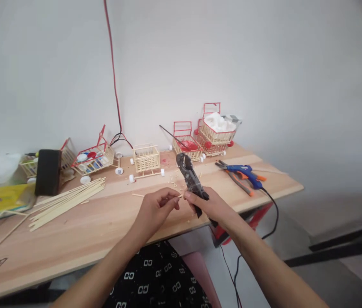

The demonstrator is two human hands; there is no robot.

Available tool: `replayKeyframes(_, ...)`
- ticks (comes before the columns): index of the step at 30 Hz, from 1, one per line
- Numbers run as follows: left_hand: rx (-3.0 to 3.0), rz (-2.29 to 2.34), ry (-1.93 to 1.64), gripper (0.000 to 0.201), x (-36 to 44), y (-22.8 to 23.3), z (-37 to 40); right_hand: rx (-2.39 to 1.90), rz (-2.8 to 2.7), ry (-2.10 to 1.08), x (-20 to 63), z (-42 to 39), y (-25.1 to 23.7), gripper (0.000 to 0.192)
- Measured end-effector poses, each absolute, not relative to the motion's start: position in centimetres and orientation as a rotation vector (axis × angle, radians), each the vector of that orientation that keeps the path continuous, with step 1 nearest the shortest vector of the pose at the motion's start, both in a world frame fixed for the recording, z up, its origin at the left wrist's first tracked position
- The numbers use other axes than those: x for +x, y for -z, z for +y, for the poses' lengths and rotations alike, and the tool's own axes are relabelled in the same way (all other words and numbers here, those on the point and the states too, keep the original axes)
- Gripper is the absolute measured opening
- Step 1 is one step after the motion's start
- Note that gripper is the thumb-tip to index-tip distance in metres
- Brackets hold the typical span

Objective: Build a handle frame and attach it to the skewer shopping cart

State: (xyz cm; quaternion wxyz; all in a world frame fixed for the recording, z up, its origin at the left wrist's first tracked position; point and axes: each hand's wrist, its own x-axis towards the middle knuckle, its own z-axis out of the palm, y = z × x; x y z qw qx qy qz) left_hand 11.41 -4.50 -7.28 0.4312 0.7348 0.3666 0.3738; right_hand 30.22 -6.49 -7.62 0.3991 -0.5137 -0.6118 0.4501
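Observation:
My left hand [159, 207] is closed in a pinch above the front of the wooden table, its fingertips on a thin wooden stick [180, 196] whose short end points toward my right thumb. A length of pale stick also shows left of the knuckles; whether it is the same piece I cannot tell. My right hand [211, 205] is wrapped round the handles of black pliers [190, 173], their head tilted up and away from me. Small cut stick pieces [175, 185] lie scattered on the table behind my hands.
A bare stick-built cart [145, 160] with white wheels stands behind my hands. Red-trimmed carts [185, 143] line the wall. A blue glue gun [245, 170] lies beside grey-orange pliers [239, 182] at right. Loose wooden sticks [68, 203] and a black phone [48, 171] are at left.

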Motion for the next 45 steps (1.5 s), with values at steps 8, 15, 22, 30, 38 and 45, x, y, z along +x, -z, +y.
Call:
replayKeyframes(8, 1.954, 0.893, -0.912, 0.018, 12.3, 6.0, -5.6, -1.257, -1.501, -1.185, 30.2, -7.9, 6.8, 0.022)
replayKeyframes(15, 1.301, 0.65, -0.82, 0.031, 11.3, 6.6, -5.3, -1.223, -1.394, -1.244, 29.6, -9.4, 7.2, 0.032)
replayKeyframes(22, 1.117, 0.638, -0.929, 0.032, 10.2, 7.3, -7.1, -1.339, -1.841, -1.131, 29.9, -10.8, 7.3, 0.046)
replayKeyframes(30, 1.206, 0.776, -1.023, 0.032, 10.1, 6.9, -7.6, -1.39, -1.926, -1.039, 29.1, -11.6, 6.5, 0.046)
replayKeyframes(38, 1.313, 0.908, -1.058, 0.033, 10.6, 7.3, -7.4, -1.43, -1.914, -0.953, 29.0, -11.8, 6.6, 0.046)
replayKeyframes(45, 1.396, 0.957, -1.113, 0.028, 10.7, 7.7, -7.5, -1.513, -1.939, -0.789, 28.8, -11.9, 7.5, 0.045)
